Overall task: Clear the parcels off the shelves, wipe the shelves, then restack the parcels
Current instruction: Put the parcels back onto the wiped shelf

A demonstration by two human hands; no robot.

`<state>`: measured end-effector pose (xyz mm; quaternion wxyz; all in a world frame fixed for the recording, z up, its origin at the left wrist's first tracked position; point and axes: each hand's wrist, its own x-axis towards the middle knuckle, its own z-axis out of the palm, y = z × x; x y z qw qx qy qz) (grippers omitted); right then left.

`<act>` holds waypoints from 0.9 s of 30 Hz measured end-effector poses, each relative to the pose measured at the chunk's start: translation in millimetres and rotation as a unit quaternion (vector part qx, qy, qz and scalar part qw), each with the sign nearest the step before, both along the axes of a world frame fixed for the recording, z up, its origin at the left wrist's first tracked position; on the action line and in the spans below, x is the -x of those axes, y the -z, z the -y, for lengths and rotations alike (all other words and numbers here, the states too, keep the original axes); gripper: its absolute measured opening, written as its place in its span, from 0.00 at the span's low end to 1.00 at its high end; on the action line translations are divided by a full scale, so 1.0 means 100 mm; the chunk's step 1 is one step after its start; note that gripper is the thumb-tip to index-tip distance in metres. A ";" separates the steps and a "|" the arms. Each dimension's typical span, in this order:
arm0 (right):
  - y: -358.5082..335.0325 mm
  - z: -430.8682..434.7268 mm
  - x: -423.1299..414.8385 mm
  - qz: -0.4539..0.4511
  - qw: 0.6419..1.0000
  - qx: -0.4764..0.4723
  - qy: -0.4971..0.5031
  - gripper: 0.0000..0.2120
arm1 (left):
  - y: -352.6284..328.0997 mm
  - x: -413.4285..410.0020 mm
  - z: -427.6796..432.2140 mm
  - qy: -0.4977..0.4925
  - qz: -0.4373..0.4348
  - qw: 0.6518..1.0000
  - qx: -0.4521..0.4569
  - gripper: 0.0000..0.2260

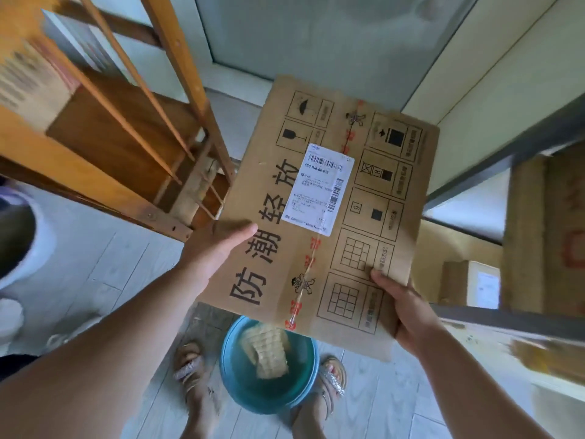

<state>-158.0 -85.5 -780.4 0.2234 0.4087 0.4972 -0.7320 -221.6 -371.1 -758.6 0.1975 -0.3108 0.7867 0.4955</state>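
Note:
I hold a large brown cardboard parcel [332, 198] in front of me, its top printed with black characters, handling symbols and a white shipping label. My left hand [212, 251] grips its left edge, thumb on top. My right hand [402, 308] grips the near right corner, thumb on the top face. The grey metal shelf [474, 179] stands to the right, with a small parcel [468, 283] and a taller box [547, 229] on a lower level.
A teal basin [269, 365] holding a yellowish cloth [266, 350] sits on the pale floor between my sandalled feet. A wooden rack [104, 134] with slats stands at the left. A white bucket [22, 236] is at the far left.

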 end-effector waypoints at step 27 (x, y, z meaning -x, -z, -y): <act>-3.20 1.21 -3.35 -0.090 0.988 -0.100 0.070 0.22 | -3.09 -2.79 1.15 0.144 -0.024 0.987 -0.066 0.32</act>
